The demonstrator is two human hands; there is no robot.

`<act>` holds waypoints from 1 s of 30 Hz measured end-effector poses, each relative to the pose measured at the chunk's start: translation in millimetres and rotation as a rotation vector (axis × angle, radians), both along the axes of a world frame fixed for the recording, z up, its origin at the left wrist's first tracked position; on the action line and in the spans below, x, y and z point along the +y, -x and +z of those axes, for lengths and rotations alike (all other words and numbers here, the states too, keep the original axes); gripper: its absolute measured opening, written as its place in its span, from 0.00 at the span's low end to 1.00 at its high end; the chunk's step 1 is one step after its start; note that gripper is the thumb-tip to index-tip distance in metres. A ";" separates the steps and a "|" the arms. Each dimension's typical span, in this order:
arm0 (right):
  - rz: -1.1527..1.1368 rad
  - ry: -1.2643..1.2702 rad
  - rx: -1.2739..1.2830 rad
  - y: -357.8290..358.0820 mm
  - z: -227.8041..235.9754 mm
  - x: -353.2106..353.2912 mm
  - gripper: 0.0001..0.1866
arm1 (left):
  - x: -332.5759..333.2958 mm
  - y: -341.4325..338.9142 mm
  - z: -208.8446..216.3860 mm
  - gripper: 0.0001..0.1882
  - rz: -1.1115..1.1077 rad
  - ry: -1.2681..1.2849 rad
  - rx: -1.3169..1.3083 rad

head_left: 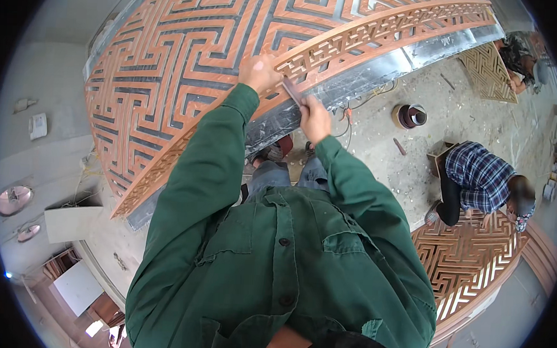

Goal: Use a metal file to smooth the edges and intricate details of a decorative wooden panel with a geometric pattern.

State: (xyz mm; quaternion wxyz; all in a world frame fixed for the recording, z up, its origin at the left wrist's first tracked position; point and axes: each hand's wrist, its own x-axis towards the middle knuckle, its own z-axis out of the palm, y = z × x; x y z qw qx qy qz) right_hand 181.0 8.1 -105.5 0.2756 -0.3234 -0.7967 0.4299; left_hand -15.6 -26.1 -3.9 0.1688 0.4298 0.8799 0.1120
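A wooden lattice panel with a maze-like pattern lies in front of me on a grey metal-edged bench. Along its near side runs a narrow carved lattice rail. My left hand is closed at the top edge of this rail, its fingertips partly hidden. In my right hand, fingers wrapped round its near end, is a flat grey-brown strip that looks like a file or sanding stick. The strip's far end meets the rail just right of my left hand.
A person in a plaid shirt bends over another lattice panel at the right. Farther back, another person is beside a smaller lattice piece. A round tub and orange cable are on the floor.
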 end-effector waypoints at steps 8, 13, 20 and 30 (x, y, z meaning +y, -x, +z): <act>-0.006 -0.014 -0.109 9.6 10.2 21.6 0.08 | 4.0 -1.5 5.9 0.19 -0.020 0.033 0.010; 0.117 -0.008 -0.169 10.9 15.1 -7.0 0.11 | -0.3 3.1 7.6 0.19 -0.012 0.067 -0.013; 0.038 -0.053 -0.177 -0.8 6.2 4.6 0.13 | 4.8 0.4 6.7 0.20 -0.016 0.040 -0.017; 0.116 -0.127 -0.409 -24.8 32.2 7.1 0.08 | 3.5 13.6 -3.0 0.21 0.016 0.068 -0.123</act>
